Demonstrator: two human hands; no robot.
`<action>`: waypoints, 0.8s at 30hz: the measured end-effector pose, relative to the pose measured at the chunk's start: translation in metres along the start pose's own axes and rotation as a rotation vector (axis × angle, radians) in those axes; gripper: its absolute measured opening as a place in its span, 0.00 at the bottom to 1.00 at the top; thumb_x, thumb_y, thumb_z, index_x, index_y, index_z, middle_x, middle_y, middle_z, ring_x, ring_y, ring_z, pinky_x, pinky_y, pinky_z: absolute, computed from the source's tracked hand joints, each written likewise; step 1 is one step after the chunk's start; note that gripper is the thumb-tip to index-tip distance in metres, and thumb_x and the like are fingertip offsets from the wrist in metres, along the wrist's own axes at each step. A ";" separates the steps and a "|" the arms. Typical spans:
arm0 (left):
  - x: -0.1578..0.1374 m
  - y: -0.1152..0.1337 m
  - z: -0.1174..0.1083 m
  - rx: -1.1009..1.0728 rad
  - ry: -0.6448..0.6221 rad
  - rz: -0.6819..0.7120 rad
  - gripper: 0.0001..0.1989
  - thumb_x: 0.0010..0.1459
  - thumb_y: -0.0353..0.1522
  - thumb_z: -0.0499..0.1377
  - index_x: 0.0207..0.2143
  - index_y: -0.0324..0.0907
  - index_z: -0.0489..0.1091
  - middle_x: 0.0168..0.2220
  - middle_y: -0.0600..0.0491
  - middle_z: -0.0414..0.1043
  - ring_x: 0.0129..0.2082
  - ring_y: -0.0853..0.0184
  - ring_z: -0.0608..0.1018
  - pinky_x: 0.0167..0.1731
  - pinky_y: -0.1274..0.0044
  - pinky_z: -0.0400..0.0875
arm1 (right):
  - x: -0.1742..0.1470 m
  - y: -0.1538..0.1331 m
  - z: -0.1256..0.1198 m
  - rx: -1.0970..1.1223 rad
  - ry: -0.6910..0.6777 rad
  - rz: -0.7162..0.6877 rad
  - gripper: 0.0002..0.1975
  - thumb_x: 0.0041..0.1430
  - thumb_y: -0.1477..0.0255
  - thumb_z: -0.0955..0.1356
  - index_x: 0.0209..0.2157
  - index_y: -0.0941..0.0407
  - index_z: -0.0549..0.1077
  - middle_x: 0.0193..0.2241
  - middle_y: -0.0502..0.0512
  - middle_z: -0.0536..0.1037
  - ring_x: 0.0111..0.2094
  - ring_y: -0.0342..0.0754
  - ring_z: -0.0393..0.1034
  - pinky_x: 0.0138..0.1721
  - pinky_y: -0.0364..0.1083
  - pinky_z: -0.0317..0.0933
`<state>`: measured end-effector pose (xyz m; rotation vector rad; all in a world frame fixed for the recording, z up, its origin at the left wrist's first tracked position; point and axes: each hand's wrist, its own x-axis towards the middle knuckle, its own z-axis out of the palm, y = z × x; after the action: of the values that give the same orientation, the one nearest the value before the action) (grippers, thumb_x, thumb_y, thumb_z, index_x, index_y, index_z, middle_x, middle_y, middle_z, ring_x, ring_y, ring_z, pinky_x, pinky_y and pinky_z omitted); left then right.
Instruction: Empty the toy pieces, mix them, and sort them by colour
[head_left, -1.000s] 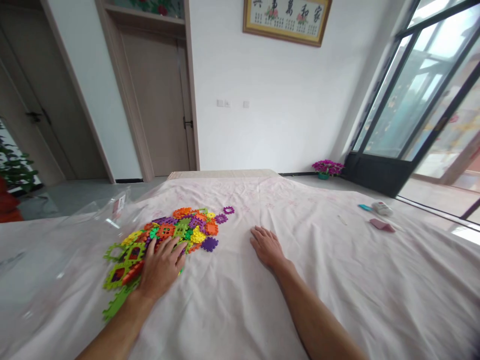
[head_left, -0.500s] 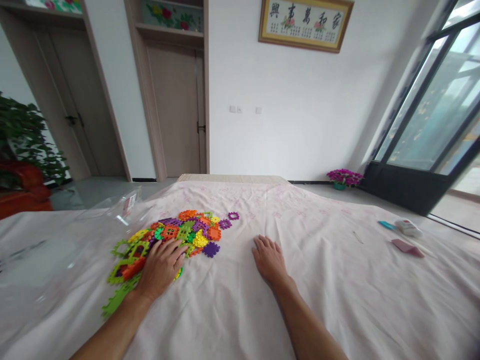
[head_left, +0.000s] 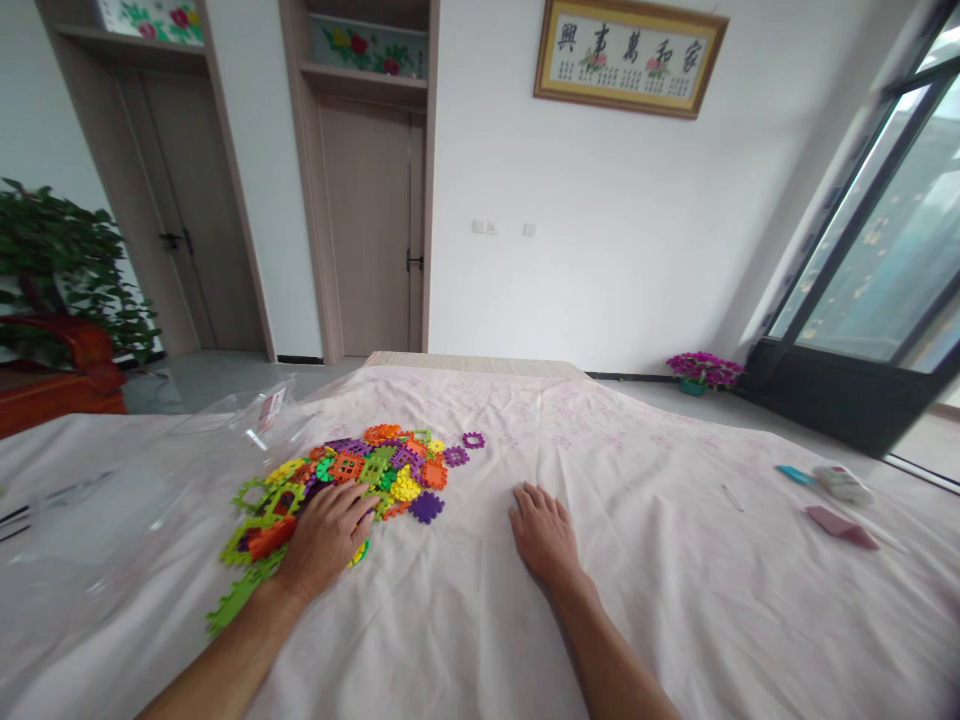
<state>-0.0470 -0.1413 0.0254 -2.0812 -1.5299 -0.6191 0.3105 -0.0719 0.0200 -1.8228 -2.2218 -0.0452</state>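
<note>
A heap of colourful plastic interlocking building pieces lies left of centre on a pale pink cloth. My left hand rests on the near side of this heap, palm down with fingers stretched out, and hides the pieces under it. Flat on the cloth to the right lies my right hand, fingers extended, holding nothing. Between the hands, at the heap's edge, is a purple square piece. A purple frame-shaped piece sits apart at the far end of the heap.
A clear plastic bag spreads over the cloth at the left. On the right lie a pink folded cloth, a white object, a blue item and a thin pale stick. Doors and a white wall stand beyond.
The camera view has shifted slightly, so the whole scene sits a little further right and lower. Both hands stay in the same places on the heap and the cloth.
</note>
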 end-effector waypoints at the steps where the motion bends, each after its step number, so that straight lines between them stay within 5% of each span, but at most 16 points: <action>1: 0.000 0.000 0.000 0.000 0.003 -0.004 0.15 0.64 0.35 0.52 0.47 0.47 0.76 0.51 0.50 0.75 0.52 0.59 0.74 0.56 0.62 0.65 | 0.000 0.000 0.001 -0.004 0.002 0.000 0.23 0.67 0.65 0.56 0.61 0.50 0.65 0.64 0.56 0.63 0.65 0.56 0.52 0.64 0.57 0.42; 24: 0.001 -0.002 0.000 -0.007 -0.006 -0.008 0.15 0.64 0.34 0.52 0.47 0.47 0.75 0.50 0.47 0.75 0.52 0.58 0.74 0.55 0.63 0.65 | 0.001 -0.006 -0.002 -0.012 0.033 0.009 0.23 0.66 0.66 0.58 0.60 0.52 0.66 0.62 0.57 0.64 0.63 0.56 0.54 0.63 0.55 0.42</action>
<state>-0.0487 -0.1400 0.0263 -2.0850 -1.5421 -0.6218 0.3050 -0.0725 0.0230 -1.8251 -2.1959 -0.0864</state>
